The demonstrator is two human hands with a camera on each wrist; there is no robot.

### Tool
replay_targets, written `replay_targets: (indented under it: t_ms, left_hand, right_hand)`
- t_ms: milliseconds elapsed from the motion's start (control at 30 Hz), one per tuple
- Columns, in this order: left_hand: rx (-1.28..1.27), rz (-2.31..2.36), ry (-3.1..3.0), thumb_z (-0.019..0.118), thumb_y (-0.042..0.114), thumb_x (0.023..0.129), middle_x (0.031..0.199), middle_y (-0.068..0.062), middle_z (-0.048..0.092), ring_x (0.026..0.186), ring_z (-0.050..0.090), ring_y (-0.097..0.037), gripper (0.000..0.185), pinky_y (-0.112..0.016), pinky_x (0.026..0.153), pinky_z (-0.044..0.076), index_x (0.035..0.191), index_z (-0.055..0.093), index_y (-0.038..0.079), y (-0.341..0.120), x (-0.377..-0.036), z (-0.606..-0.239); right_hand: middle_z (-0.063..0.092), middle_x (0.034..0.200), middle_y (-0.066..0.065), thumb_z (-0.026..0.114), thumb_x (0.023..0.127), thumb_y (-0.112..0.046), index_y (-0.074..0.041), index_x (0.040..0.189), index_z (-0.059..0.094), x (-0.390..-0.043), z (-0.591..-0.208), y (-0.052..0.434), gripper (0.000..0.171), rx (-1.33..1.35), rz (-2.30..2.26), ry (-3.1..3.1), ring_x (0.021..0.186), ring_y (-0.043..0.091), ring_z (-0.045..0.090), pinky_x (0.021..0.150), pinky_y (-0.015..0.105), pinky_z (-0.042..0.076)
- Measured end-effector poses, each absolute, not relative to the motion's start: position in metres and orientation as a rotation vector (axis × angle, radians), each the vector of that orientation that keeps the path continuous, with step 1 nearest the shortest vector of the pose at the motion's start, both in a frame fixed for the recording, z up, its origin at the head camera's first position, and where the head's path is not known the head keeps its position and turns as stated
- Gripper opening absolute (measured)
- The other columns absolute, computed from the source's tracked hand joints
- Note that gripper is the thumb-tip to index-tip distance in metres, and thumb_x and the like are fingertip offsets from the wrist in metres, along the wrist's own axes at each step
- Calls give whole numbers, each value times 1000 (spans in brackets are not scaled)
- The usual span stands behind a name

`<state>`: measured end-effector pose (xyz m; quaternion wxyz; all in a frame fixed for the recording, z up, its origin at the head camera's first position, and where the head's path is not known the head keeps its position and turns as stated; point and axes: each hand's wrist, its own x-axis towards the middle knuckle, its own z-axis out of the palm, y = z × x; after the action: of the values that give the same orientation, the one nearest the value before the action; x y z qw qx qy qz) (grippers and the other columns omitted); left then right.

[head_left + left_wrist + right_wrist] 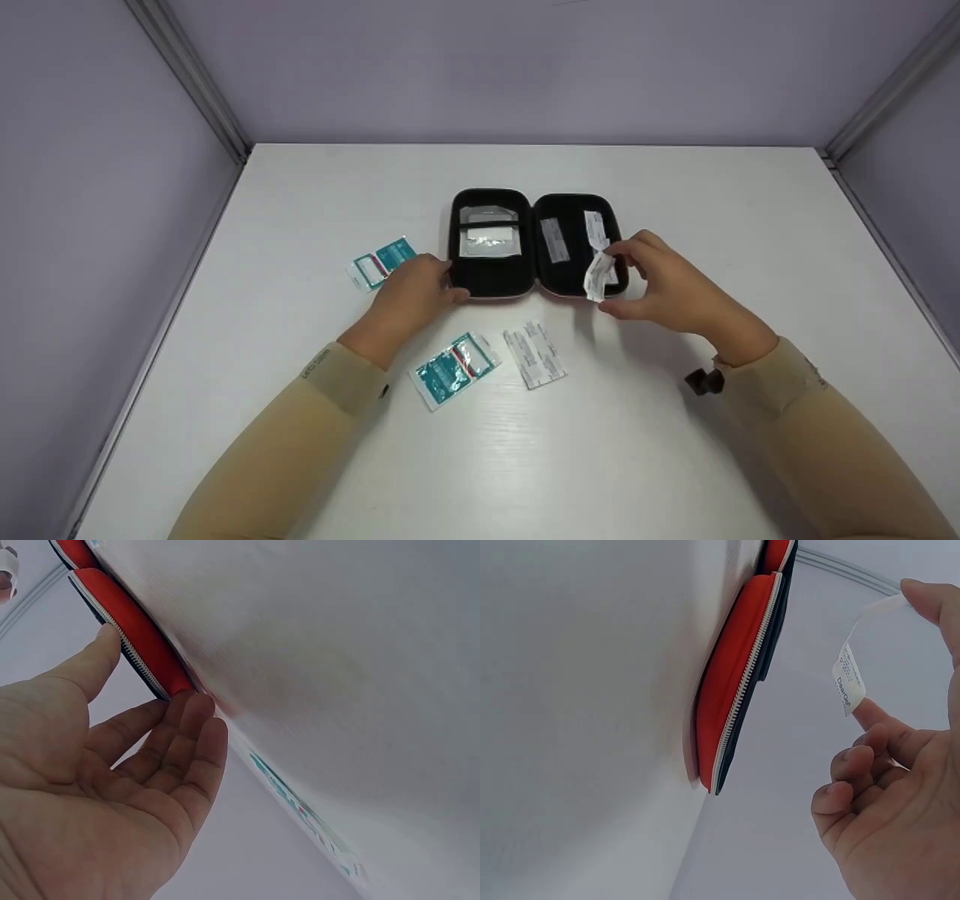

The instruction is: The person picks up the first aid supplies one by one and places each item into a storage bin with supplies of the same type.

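Note:
An open clamshell case (534, 244), black inside and red outside (735, 690), lies flat at the table's middle. Its left half holds white packets behind a strap; its right half holds flat white strips. My left hand (439, 283) rests with straight fingers (196, 736) against the front left corner of the case's red shell (127, 645). My right hand (626, 279) hovers at the case's right half and pinches a crumpled white plaster strip (598, 276) between thumb and forefinger. The strip (849, 682) hangs bent in the air beside the case.
A teal packet (381, 262) lies left of my left hand; another teal packet (454, 367) and a pair of white plaster strips (534, 354) lie in front of the case. The white table (600, 465) is enclosed by purple walls on three sides.

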<state>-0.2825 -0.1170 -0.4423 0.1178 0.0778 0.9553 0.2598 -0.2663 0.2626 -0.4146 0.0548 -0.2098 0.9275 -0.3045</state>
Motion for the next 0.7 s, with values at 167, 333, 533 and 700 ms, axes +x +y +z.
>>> replay_targets:
  t_ms: [167, 333, 533, 700]
  left_hand:
    - [240, 745, 2806, 83, 33, 106, 133, -16, 74, 115, 66, -28, 62, -46, 109, 60, 156, 66, 1, -116, -283, -442]
    - [234, 755, 2802, 83, 34, 106, 132, -15, 74, 115, 66, -28, 61, -46, 109, 60, 155, 66, 1, -117, -283, -443]
    - [250, 749, 2813, 83, 34, 106, 137, -18, 75, 122, 69, -30, 59, -48, 113, 60, 153, 68, 1, -118, -284, -444]
    - [263, 735, 2809, 82, 35, 107, 142, -21, 74, 129, 70, -32, 62, -50, 116, 59, 155, 66, -1, -118, -284, -444]
  right_hand:
    - [59, 132, 18, 97, 90, -21, -1, 154, 61, -274, -414, 264, 76, -613, -953, 2796, 121, 34, 55, 99, 41, 46]
    - [57, 128, 15, 97, 91, -26, -1, 155, 61, -282, -418, 264, 78, -603, -947, 2794, 113, 29, 50, 91, 28, 40]
    - [53, 120, 14, 95, 93, -27, -3, 154, 62, -293, -422, 263, 74, -573, -942, 2777, 107, 24, 45, 88, 29, 38]
    - [55, 119, 16, 93, 93, -28, -1, 154, 62, -307, -427, 261, 73, -561, -909, 2781, 108, 27, 49, 90, 37, 40]
